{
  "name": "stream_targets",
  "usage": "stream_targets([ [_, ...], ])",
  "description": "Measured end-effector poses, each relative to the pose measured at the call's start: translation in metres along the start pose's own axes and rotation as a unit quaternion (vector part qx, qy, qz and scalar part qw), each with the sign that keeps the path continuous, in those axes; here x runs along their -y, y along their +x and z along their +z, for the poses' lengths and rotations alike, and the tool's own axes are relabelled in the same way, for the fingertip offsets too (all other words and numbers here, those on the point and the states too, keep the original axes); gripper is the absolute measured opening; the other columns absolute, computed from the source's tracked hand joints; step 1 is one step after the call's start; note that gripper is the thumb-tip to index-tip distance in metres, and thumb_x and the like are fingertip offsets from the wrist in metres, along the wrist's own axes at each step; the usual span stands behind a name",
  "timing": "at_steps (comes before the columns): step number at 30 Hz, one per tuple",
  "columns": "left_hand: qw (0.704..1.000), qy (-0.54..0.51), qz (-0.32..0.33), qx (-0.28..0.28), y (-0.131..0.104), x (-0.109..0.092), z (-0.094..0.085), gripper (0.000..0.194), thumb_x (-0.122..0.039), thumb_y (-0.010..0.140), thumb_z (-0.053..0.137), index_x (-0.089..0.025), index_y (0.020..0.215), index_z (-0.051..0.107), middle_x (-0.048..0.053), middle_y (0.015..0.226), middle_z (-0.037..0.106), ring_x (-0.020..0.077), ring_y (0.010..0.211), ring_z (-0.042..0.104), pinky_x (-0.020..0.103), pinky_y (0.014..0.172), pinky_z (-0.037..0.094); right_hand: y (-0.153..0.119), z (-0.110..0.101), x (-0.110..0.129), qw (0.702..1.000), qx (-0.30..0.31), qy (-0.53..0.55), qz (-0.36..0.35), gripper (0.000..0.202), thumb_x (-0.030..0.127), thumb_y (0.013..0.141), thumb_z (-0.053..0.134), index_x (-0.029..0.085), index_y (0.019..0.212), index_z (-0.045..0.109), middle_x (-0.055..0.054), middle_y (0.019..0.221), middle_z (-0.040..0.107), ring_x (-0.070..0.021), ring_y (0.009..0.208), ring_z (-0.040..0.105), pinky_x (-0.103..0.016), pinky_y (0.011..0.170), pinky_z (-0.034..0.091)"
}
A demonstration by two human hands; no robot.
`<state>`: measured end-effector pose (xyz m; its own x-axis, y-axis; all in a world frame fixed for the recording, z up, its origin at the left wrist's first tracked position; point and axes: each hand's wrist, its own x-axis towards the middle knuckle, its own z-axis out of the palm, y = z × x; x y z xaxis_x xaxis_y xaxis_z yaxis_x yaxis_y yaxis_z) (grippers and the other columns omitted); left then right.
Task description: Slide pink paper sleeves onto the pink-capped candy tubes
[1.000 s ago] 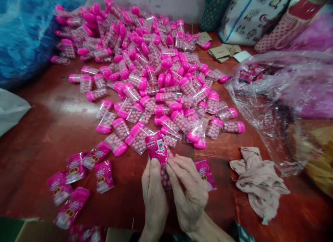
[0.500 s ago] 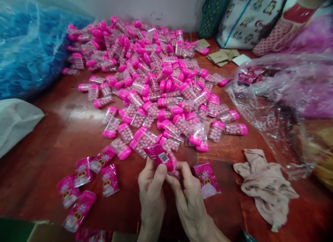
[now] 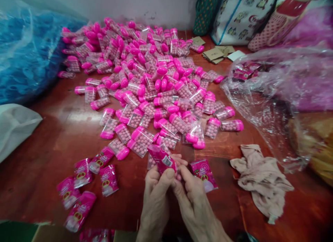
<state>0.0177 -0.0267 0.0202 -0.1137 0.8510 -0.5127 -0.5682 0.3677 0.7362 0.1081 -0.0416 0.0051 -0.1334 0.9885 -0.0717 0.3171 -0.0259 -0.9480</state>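
Note:
Both hands meet at the front middle of the red-brown table (image 3: 52, 141). My left hand (image 3: 156, 197) grips a pink printed sleeve (image 3: 162, 158) with a barcode, its thumb pressed on the lower end. My right hand (image 3: 191, 191) has its fingers closed at the sleeve's lower right end, where pinkish balls partly show. What lies inside the sleeve is mostly hidden. Just beyond the hands spreads a large heap of clear containers (image 3: 140, 118) with pink caps and pale pink balls. Another pink sleeve (image 3: 204, 175) lies right of my right hand.
Several pink sleeved packs (image 3: 80, 211) lie at the front left. A beige cloth (image 3: 262, 181) rests at the right, near clear plastic film (image 3: 249, 96). A bag of blue pieces (image 3: 26, 58) stands at the left, cardboard pieces (image 3: 214, 54) and patterned bags (image 3: 241, 18) at the back.
The held sleeve has turned more upright and narrower to view. My hands have shifted slightly right, and some right-hand fingers now reach out behind the sleeve. The whole view has shifted a little.

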Motion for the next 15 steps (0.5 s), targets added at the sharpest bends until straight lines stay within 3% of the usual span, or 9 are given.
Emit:
stream_targets([
  [4, 0.999, -0.034, 0.009, -0.011, 0.005, -0.006, -0.008, 0.028, -0.039, 0.072, 0.065, -0.015, 0.085, 0.071, 0.01, 0.087, 0.07, 0.0228, 0.081, 0.064, 0.03, 0.072, 0.051, 0.017, -0.007, 0.018, 0.99, 0.083, 0.099, 0.057, 0.02, 0.031, 0.087, 0.052, 0.02, 0.101, 0.059, 0.0, 0.075, 0.064, -0.0133, 0.063, 0.059, -0.021, 0.058, 0.047],
  [7, 0.997, -0.07, 0.001, -0.032, 0.009, -0.009, -0.01, 0.031, -0.044, 0.072, 0.064, -0.016, 0.085, 0.07, 0.008, 0.082, 0.07, 0.022, 0.076, 0.065, 0.032, 0.07, 0.052, 0.019, -0.005, 0.022, 0.981, 0.111, 0.141, 0.076, 0.019, 0.034, 0.083, 0.057, 0.021, 0.097, 0.06, 0.001, 0.079, 0.065, -0.0151, 0.069, 0.061, -0.023, 0.063, 0.049],
  [9, 0.996, -0.084, -0.01, -0.031, 0.011, -0.011, -0.01, 0.029, -0.041, 0.073, 0.064, -0.017, 0.087, 0.069, 0.007, 0.082, 0.069, 0.0209, 0.075, 0.065, 0.031, 0.069, 0.052, 0.011, 0.0, 0.019, 0.985, 0.091, 0.121, 0.084, 0.024, 0.036, 0.085, 0.054, 0.023, 0.104, 0.059, -0.001, 0.084, 0.066, -0.0175, 0.075, 0.062, -0.025, 0.066, 0.05],
  [12, 0.996, -0.086, 0.004, -0.007, 0.01, -0.012, -0.007, 0.027, -0.036, 0.073, 0.064, -0.017, 0.092, 0.068, 0.007, 0.085, 0.069, 0.021, 0.079, 0.064, 0.03, 0.07, 0.051, -0.006, 0.011, 0.011, 0.994, 0.0, 0.055, 0.091, 0.036, 0.041, 0.085, 0.052, 0.026, 0.117, 0.054, -0.004, 0.092, 0.067, -0.0209, 0.081, 0.063, -0.026, 0.06, 0.05],
  [15, 0.998, -0.068, 0.013, 0.002, 0.006, -0.012, -0.004, 0.025, -0.032, 0.073, 0.064, -0.017, 0.093, 0.068, 0.007, 0.086, 0.069, 0.0206, 0.081, 0.063, 0.028, 0.072, 0.05, -0.017, 0.017, 0.006, 0.995, -0.064, 0.02, 0.075, 0.042, 0.045, 0.083, 0.053, 0.028, 0.121, 0.052, -0.005, 0.088, 0.067, -0.0222, 0.076, 0.064, -0.026, 0.053, 0.051],
])
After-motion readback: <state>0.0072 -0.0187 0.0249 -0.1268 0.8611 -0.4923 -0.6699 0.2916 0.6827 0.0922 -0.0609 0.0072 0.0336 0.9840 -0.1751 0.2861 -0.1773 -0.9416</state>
